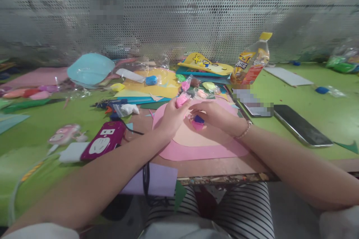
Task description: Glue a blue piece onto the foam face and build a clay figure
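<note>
My left hand (173,114) is closed round a pink clay lump (181,100), which shows above its fingers. My right hand (209,114) is bent over with its fingertips close to the left one; what it pinches, if anything, is too small to tell. Both hands are above a pink paper shape (202,152) with a cream paper layer (193,137) on it. Under the right palm, a dark blue piece (199,119) and a bright pink piece (198,125) lie on the cream layer.
A purple power strip (105,140) and a cable are at the left. A phone (303,125) lies at the right, with a bottle (252,61) behind. Bagged clay, yellow paper (151,84) and a blue plate-like piece (91,69) are farther back, before a perforated metal panel (179,11).
</note>
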The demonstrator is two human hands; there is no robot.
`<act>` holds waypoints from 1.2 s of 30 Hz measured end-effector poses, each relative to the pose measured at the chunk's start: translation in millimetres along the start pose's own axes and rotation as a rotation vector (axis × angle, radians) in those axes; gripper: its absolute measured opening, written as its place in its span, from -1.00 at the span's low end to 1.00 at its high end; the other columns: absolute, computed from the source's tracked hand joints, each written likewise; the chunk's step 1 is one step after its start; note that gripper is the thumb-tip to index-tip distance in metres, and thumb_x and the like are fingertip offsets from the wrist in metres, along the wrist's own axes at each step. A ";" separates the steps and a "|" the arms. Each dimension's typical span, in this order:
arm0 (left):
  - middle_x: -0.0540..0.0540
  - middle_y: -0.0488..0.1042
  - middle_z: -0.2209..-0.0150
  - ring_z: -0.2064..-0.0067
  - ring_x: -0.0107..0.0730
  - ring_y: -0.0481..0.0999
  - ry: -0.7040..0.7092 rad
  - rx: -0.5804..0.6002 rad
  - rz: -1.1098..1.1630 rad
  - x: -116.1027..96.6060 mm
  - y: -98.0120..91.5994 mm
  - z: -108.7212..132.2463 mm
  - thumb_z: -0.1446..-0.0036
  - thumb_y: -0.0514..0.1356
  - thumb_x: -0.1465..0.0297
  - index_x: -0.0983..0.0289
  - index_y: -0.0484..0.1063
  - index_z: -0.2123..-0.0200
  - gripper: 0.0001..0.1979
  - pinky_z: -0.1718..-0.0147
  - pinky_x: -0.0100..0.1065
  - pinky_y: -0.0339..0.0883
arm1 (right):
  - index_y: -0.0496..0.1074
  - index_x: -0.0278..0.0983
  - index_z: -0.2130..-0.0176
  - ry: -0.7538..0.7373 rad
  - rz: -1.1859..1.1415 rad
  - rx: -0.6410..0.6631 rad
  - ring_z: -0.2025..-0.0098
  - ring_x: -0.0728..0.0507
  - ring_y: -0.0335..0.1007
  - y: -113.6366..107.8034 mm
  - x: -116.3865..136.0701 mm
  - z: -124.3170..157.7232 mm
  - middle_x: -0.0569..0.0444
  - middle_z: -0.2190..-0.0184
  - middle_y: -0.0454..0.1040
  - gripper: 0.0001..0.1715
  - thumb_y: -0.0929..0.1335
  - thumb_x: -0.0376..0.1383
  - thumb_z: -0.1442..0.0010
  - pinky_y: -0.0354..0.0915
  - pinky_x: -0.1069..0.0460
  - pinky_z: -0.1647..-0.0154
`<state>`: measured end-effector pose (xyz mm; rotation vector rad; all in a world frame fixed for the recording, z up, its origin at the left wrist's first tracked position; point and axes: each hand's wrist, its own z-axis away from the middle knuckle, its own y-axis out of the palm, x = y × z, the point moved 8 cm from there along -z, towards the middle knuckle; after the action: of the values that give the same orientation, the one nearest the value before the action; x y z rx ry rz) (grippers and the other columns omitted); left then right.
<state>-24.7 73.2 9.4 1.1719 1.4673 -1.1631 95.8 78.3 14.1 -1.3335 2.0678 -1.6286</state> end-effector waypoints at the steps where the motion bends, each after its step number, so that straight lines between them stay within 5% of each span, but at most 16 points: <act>1: -0.07 0.16 0.56 0.49 -0.53 0.14 0.008 0.001 0.002 -0.3 0.2 -0.3 0.02 0.20 0.25 0.25 0.16 0.55 -0.72 0.47 -0.42 0.10 | 0.47 -0.23 0.11 -0.009 0.028 0.022 0.23 -0.08 0.46 1.3 2.0 -0.1 0.03 0.22 0.56 -0.65 0.24 -0.45 -0.16 0.33 0.02 0.21; 14: -0.10 0.05 0.62 0.55 -0.54 0.07 -0.046 0.011 0.001 3.5 1.1 0.4 0.01 0.18 0.16 0.24 0.18 0.57 -0.68 0.53 -0.41 0.03 | 0.52 -0.29 0.24 -0.024 0.098 0.108 0.36 -0.05 0.42 2.3 17.6 3.3 0.01 0.34 0.56 -0.65 0.22 -0.51 -0.09 0.25 0.06 0.33; 36: -0.11 0.04 0.59 0.57 -0.59 0.02 -0.034 -0.005 -0.039 -5.0 -0.2 4.4 -0.01 0.16 0.25 0.24 0.09 0.56 -0.70 0.58 -0.44 -0.03 | 0.55 -0.28 0.23 -0.028 0.124 0.098 0.18 -0.08 0.41 -7.1 18.3 5.6 0.01 0.23 0.54 -0.50 0.18 -0.60 0.01 0.29 0.02 0.10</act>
<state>-23.8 68.1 13.6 1.1197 1.4719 -1.1996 92.5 61.1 24.7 -1.1656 1.9853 -1.6262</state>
